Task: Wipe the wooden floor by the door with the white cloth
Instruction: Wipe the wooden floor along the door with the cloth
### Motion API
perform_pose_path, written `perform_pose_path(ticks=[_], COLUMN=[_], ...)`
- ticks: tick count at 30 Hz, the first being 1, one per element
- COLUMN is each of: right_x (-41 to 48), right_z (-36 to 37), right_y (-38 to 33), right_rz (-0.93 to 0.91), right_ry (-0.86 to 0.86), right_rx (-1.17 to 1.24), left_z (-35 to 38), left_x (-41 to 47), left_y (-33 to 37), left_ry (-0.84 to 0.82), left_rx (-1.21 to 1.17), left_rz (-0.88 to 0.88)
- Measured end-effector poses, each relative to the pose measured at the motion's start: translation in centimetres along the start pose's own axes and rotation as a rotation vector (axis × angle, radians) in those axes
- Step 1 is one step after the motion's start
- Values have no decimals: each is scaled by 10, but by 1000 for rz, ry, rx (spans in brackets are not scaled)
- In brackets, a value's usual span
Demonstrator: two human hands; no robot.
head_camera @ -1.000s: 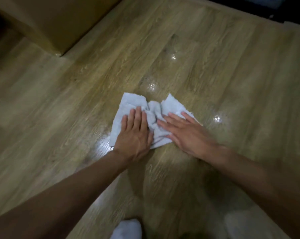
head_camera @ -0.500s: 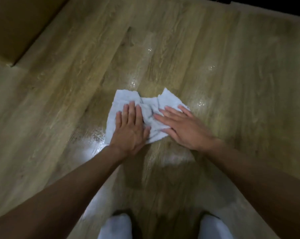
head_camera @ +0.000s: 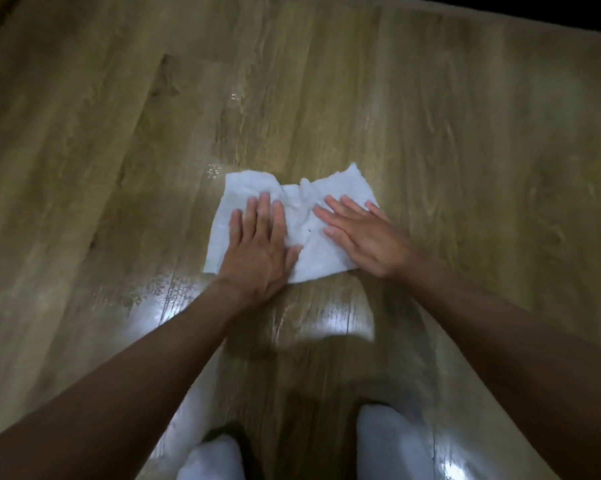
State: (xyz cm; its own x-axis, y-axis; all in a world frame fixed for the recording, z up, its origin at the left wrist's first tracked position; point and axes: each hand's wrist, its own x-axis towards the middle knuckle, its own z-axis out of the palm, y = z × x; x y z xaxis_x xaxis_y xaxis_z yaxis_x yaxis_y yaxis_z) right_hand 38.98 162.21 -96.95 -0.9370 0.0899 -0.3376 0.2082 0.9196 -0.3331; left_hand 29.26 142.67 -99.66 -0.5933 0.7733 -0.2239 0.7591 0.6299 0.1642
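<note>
— How many cloths do you count?
— One white cloth point(head_camera: 304, 220), bunched along its middle, lying on the wooden floor point(head_camera: 465, 150) just above the centre of the frame
— And hands?
— Two. The left hand point(head_camera: 257, 251) lies flat on the cloth's left half and the right hand point(head_camera: 365, 233) on its right half. Each grip is wide, with the fingers straight and pressed down, curled round nothing
— Do the hands touch?
— No, a ridge of crumpled cloth shows between them
— Anything else?
— Two feet in white socks at the bottom edge, the left foot point(head_camera: 211, 459) and the right foot point(head_camera: 392, 441), well apart from the cloth. Glossy patches point(head_camera: 174, 306) shine on the boards just below the cloth, and a dark strip crosses the upper right corner
</note>
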Motion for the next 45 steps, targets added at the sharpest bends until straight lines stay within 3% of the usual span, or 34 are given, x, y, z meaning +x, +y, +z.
perform_pose_path(ticks=[5, 11, 15, 18, 26, 31, 34, 38, 40, 42, 45], right_x=[1, -60, -31, -24, -72, -18, -39, -81, -78, -65, -55], right_z=[6, 15, -6, 1, -5, 5, 20, 24, 13, 2, 3], right_y=[-10, 30, 32, 14, 36, 5, 5, 49, 68, 71, 61], right_rz=[-44, 167, 195, 154, 211, 362, 233, 114, 128, 165, 175], right_ry=[31, 123, 76, 33, 140, 251, 327, 424, 387, 213, 117], right_rx=[-24, 39, 18, 43, 43, 75, 33, 64, 142, 224, 77], left_z=[-12, 6, 2, -7, 3, -5, -6, 5, 7, 5, -3], left_x=[38, 12, 44, 66, 26, 54, 55, 31, 34, 49, 67], left_y=[-11, 48, 38, 19, 62, 51, 64, 95, 109, 110, 103], left_ry=[28, 35, 92, 46, -28, -15, -41, -9, -16, -49, -44], left_rx=[-38, 11, -26, -23, -12, -21, 7, 54, 57, 48, 37], left_rz=[-170, 65, 29, -22, 118, 25, 9, 132, 110, 63, 6])
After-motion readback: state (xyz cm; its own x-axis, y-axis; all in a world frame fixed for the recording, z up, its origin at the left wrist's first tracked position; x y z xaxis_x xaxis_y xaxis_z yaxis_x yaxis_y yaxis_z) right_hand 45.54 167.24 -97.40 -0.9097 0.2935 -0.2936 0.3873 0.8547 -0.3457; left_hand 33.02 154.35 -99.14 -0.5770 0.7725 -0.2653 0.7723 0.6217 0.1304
